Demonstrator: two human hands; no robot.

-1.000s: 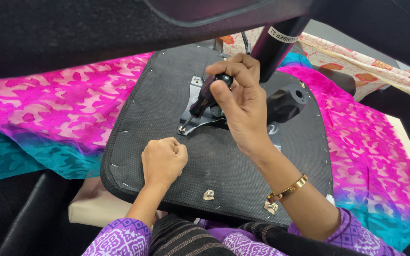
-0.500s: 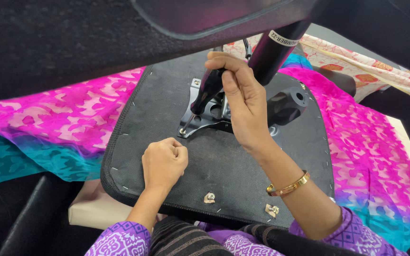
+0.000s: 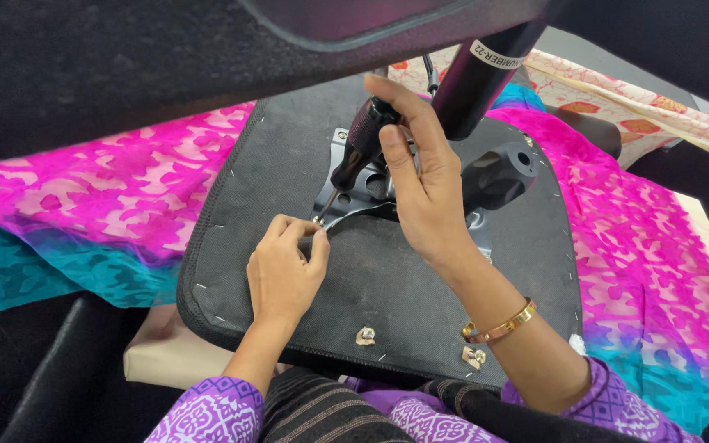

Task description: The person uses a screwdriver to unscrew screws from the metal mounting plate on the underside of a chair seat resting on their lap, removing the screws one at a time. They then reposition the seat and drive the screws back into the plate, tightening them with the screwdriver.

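— What's the right hand (image 3: 424,193) doing?

— Its fingers are wrapped round a black screwdriver (image 3: 357,152), the tip slanting down toward seven o'clock onto the metal bracket (image 3: 375,193) bolted to the upturned seat (image 3: 289,164).

— And the left hand (image 3: 282,275)?

— Just at six o'clock of that tip, fingers pinched together right at it; whatever they pinch is too small to make out.

— Where does the seat lie?

— On a pink and teal cloth (image 3: 84,205), a black cylinder (image 3: 478,78) rising at twelve o'clock.
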